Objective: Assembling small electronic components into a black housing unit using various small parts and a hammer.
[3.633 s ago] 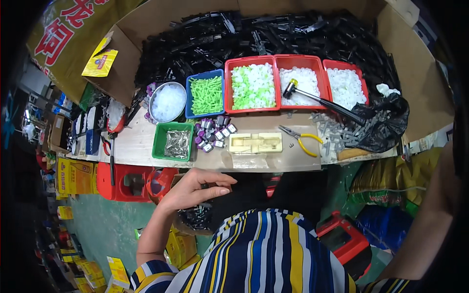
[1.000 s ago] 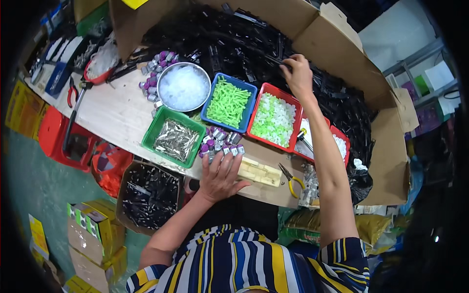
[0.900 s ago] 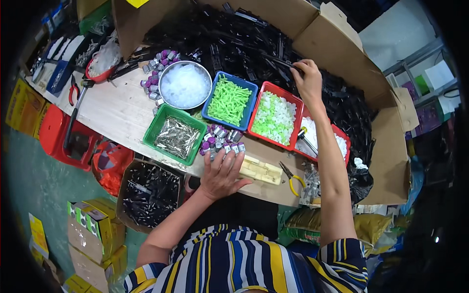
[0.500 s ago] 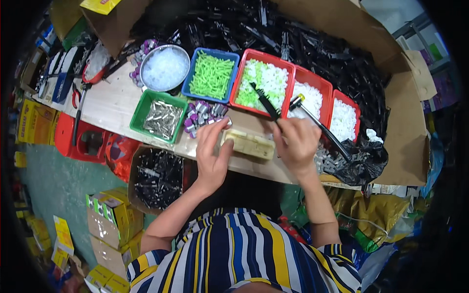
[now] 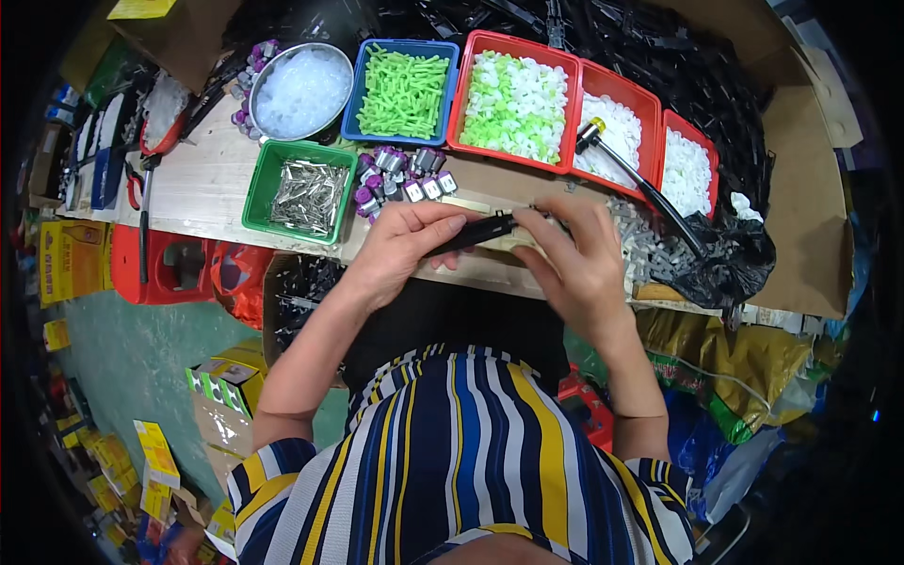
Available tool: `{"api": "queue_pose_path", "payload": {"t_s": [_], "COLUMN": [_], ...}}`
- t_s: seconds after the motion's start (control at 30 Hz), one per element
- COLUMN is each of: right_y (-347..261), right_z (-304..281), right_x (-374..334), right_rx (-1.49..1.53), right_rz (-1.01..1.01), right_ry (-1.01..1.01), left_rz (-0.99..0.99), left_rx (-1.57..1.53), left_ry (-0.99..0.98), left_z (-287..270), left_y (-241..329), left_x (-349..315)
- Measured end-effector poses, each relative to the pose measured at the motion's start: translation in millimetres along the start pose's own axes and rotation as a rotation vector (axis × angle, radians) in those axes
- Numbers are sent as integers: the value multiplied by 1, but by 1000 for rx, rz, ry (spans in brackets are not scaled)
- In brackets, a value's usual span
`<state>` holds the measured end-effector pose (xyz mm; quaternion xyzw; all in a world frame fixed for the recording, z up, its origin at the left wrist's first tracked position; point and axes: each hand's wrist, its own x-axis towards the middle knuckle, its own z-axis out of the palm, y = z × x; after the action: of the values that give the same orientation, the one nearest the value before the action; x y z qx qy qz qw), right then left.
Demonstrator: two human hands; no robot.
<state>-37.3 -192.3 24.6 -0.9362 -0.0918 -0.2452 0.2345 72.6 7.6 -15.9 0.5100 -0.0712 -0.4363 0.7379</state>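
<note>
A long narrow black plastic part (image 5: pixel 473 233) lies level in front of me, above the bench. My left hand (image 5: pixel 400 247) grips its left end, thumb on top. At its other end my right hand (image 5: pixel 579 264) has thumb and fingers closed in; whether they hold the part or something small is hidden. Beneath the part is a cream rectangular block (image 5: pixel 465 203), mostly covered by my hands. Just beyond my left hand lie several small metal pieces with purple ends (image 5: pixel 388 169).
Beyond my hands stand a green tray of metal pins (image 5: pixel 254 193), a steel bowl (image 5: pixel 347 94), a blue tray of green pieces (image 5: pixel 452 104) and red trays (image 5: pixel 571 94) of small plastic pieces. A hammer (image 5: pixel 664 202) leans across the trays. Black parts (image 5: pixel 631 42) are heaped behind.
The black part has come down from over the red tray to between my hands, and my left hand now grips it. The view has shifted, with the trays now higher in it.
</note>
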Motion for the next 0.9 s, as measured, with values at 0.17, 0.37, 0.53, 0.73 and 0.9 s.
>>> {"api": "queue_pose_path", "payload": {"t_s": [0.17,0.37,0.53,0.73,0.9], "right_y": [14,38,56,58,60], "right_z": [3,25,37,38,40], "right_x": [-4,-22,-36,-33,-34], "right_rx": [-85,-10,-36,-125,58], "right_rz": [-48,-29,-74,-104,-1], "right_ry": [-209,-142,-123,-190,-168], "left_rz": [22,554,925,958,932], "left_rx": [333,857,1236,1404,1454], "left_ry": [-65,209,317,117,110], "left_z": [-1,-6,4,10,7], "left_y": [7,-4,-18,-51,-58], "left_x": [6,3,-3,5,7]}}
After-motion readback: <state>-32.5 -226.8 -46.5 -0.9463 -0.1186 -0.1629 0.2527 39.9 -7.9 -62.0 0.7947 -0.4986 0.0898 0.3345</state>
